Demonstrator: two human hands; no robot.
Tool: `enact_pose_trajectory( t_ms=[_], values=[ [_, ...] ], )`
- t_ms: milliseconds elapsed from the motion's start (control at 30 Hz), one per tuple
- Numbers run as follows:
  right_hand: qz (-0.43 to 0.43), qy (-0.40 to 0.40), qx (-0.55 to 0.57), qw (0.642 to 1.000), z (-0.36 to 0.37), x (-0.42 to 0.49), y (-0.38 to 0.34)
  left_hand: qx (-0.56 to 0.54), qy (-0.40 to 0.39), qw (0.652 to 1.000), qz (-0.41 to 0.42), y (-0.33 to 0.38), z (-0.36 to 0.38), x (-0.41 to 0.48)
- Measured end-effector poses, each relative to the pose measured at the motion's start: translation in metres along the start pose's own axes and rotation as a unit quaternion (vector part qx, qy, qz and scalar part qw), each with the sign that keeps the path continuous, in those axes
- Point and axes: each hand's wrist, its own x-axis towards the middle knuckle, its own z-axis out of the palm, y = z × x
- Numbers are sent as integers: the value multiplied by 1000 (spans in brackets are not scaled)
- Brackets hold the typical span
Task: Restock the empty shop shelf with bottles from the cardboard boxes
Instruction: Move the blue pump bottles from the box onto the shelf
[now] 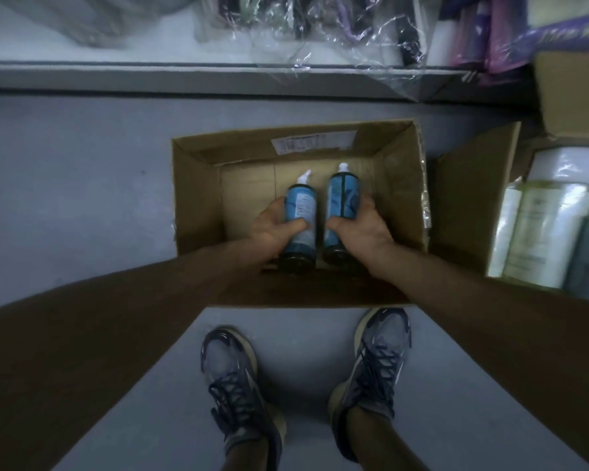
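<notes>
Left hand (pixel 274 226): curled round the lower body of the left bottle (pixel 301 202), thumb laid across the front. A full wrap suits a smooth round wall and likely keeps it from slipping on the lift.
Right hand (pixel 361 229): mirrors this on the right bottle (pixel 342 195), fingers round the outer side, thumb on the face. One bottle per hand probably halves the trips.
Bottles: side by side between the hands, almost touching, with white pump tops pointing away from the wrists and dark bases toward them. The bodies are cylindrical with glossy blue labels, probably plastic. I cannot tell whether they rest on the box bottom or are just clear of it.
Cardboard box (pixel 198 192): around both hands, flaps open, with plain brown corrugated walls and a white shipping label on the wall beyond the fingertips. No other bottles show inside.
Shelf (pixel 150 76): well beyond the box, ahead of the hands — a pale flat board with a grey front lip. Crinkled plastic film (pixel 320 35) covers goods toward the right-hand side.
Second box (pixel 470 205): just right of the right hand's box, with wrapped packs (pixel 538 226) in pale film beyond it.
Floor (pixel 82 164): smooth grey, under everything.
Shoes (pixel 232 368): behind the wrists — laced mesh trainers.
</notes>
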Motion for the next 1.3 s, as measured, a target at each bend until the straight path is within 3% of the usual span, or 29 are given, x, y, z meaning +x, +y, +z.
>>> enact_pose_trajectory(
  t_ms=[100, 300, 533, 733, 1000, 1300],
  values=[
    [61, -46, 105, 992, -12, -26, -18, -63, -11, 997, -51, 14, -15, -28],
    [60, -135, 79, 986, -30, -104, -33, -123, -22, 991, -52, 35, -37, -103],
    [31, -172, 118, 978, -75, -242, -58, -124, -51, 990, -38, 74, -75, -240],
    [-22, -179, 158, 971, -134, -381, -115, -123, -100, 986, 50, 137, -133, -386],
    [-141, -152, 195, 959, -207, -545, -204, -55, -60, 979, 189, 238, -198, -553],
    [-317, -36, 202, 926, -257, -681, -282, -14, -62, 911, 408, 349, -233, -677]
  ],
)
